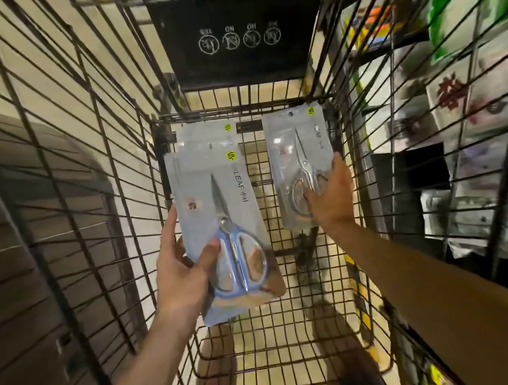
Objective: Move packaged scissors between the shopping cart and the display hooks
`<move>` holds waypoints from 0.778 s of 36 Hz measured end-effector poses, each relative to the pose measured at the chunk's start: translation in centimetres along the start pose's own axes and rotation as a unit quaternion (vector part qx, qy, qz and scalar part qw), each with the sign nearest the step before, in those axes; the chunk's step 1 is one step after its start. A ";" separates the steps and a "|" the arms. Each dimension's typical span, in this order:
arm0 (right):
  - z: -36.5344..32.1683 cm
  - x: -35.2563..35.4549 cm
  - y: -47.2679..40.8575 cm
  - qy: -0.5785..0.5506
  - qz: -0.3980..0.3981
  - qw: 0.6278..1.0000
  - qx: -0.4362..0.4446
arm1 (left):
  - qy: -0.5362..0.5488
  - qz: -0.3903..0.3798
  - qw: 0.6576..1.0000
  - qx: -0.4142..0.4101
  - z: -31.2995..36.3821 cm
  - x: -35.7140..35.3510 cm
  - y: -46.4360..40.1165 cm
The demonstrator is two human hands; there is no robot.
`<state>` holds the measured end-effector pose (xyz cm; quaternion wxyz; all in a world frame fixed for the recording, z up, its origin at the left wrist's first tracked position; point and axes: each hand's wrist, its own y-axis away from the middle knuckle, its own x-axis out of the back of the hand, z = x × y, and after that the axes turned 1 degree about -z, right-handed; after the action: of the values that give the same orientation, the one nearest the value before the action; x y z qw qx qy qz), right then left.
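Note:
Both my hands are inside a black wire shopping cart (281, 346). My left hand (182, 265) grips a pack of blue-handled scissors (216, 202) by its lower left edge, thumb on the front. Behind that pack, another scissors pack (199, 135) pokes out at the top; I cannot tell whether my left hand holds it too. My right hand (331, 196) grips a second pack with slim silver scissors (299, 156) by its lower right side. Both packs are held above the cart's floor. No display hooks show.
The cart's black child-seat flap (239, 37) with white warning icons stands at the far end. Shelves with colourful packaged goods (453, 77) run along the right, beyond the cart's wire wall. A brown slatted fixture (31, 231) lies to the left. Tiled floor shows through the mesh.

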<state>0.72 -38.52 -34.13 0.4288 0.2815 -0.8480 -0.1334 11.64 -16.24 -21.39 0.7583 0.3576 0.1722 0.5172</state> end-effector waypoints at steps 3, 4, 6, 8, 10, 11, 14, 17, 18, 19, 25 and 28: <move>-0.2 0.1 0.4 0.003 0.010 1.000 -0.008 | 0.015 -0.008 1.000 0.003 0.1 -0.1 0.2; -0.5 0.2 0.6 0.008 0.017 1.000 -0.008 | 0.010 -0.011 1.000 0.002 0.0 0.1 0.1; -1.0 0.4 1.1 0.019 0.036 0.999 0.009 | -0.010 -0.014 1.000 0.001 0.0 0.2 0.1; -1.3 0.5 1.5 0.011 0.050 0.998 0.031 | -0.021 -0.018 1.000 -0.004 0.2 0.2 0.1; -1.3 0.5 1.8 -0.033 0.043 0.998 0.022 | -0.019 -0.021 1.000 -0.010 0.2 0.1 0.2; -1.1 0.4 1.9 -0.047 0.038 0.998 0.013 | -0.014 -0.022 1.000 -0.011 0.2 0.1 0.3; -0.7 0.5 2.1 -0.058 0.019 0.998 0.003 | -0.001 -0.026 0.999 -0.018 0.3 -0.1 0.5; -0.1 0.2 2.3 -0.086 -0.008 0.996 -0.010 | -0.008 -0.024 0.999 -0.037 0.1 0.1 0.7; 0.0 0.1 2.3 -0.088 -0.016 0.996 -0.015 | -0.018 -0.023 0.999 -0.045 0.0 0.2 0.8; 0.2 0.0 2.4 -0.088 -0.025 0.996 -0.017 | -0.026 -0.023 0.998 -0.052 -0.1 0.3 0.8; 0.2 0.4 4.4 -0.108 -0.064 0.992 0.008 | -0.044 -0.015 0.995 -0.083 0.0 1.2 2.1; -0.5 1.5 6.7 -0.157 -0.072 0.985 -0.004 | -0.055 -0.018 0.993 -0.103 1.3 2.2 3.6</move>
<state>-2.03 -33.99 -29.78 0.2811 0.3156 -0.8818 -0.2096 10.99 -14.02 -17.64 0.8086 0.3025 0.0828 0.4978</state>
